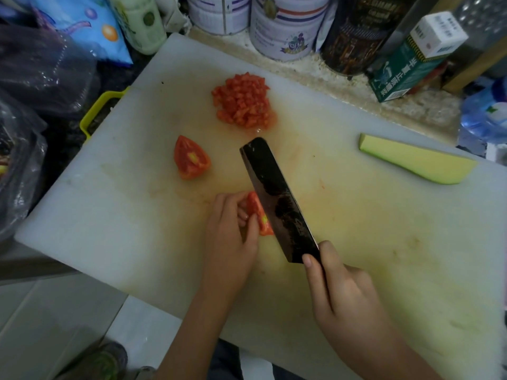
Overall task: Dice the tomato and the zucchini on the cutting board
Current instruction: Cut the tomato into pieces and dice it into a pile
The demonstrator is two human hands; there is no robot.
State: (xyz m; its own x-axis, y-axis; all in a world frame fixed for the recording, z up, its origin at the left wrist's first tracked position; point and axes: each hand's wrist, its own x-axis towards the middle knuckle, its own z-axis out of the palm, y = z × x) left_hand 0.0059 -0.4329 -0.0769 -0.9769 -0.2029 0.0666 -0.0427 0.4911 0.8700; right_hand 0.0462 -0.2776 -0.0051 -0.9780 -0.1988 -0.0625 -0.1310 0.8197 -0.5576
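Note:
A white cutting board [115,209] fills the middle of the view. A pile of diced tomato [242,101] lies near its far edge. A tomato wedge [190,157] rests cut side up left of centre. My left hand [230,231] holds another tomato piece [256,212] with curled fingers against the board. My right hand [340,292] grips the handle of a dark cleaver [277,196], whose blade stands right beside that piece. A peeled zucchini piece [417,163] lies at the board's right side.
Tins [285,26], a dark canister [356,34] and a green carton [408,61] stand behind the board. Plastic bags [41,67] crowd the left side, with a yellow handle [98,111] at the board's left edge. A water bottle [485,113] lies far right.

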